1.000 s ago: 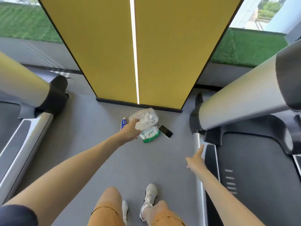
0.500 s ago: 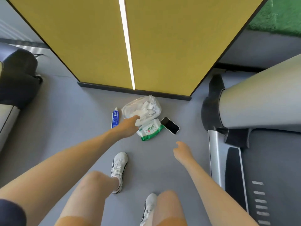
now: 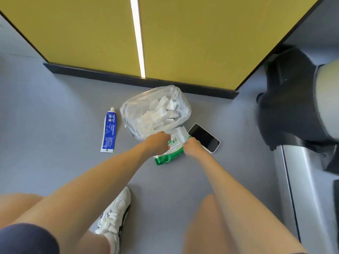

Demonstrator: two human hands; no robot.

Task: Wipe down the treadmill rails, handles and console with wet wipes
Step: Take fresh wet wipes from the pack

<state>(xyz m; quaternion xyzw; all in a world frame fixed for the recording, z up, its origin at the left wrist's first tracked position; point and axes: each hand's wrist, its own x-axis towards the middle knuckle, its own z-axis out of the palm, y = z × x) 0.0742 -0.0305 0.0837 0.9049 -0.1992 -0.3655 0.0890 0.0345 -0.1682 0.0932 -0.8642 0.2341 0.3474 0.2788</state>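
Both hands are at the wet wipes pack [image 3: 173,149] on the floor. My right hand [image 3: 192,147] grips its edge. My left hand [image 3: 157,142] is curled on top; if it pinches something, I cannot tell. No wipe is out yet, so I think the treadmill rail [image 3: 297,180] beside me waits for wiping.

Fingers of the left hand [image 3: 158,143] and the right hand [image 3: 193,149] curl out of sight over the green-and-white soft wet-wipe pack [image 3: 175,143], so neither grip can be told. The right hand covers one corner of the black-screened, white-edged phone [image 3: 204,137]. The grey-and-black treadmill [image 3: 293,116] runs off the right edge. The print on the blue-and-white squeeze tube [image 3: 109,131] is too small to read.
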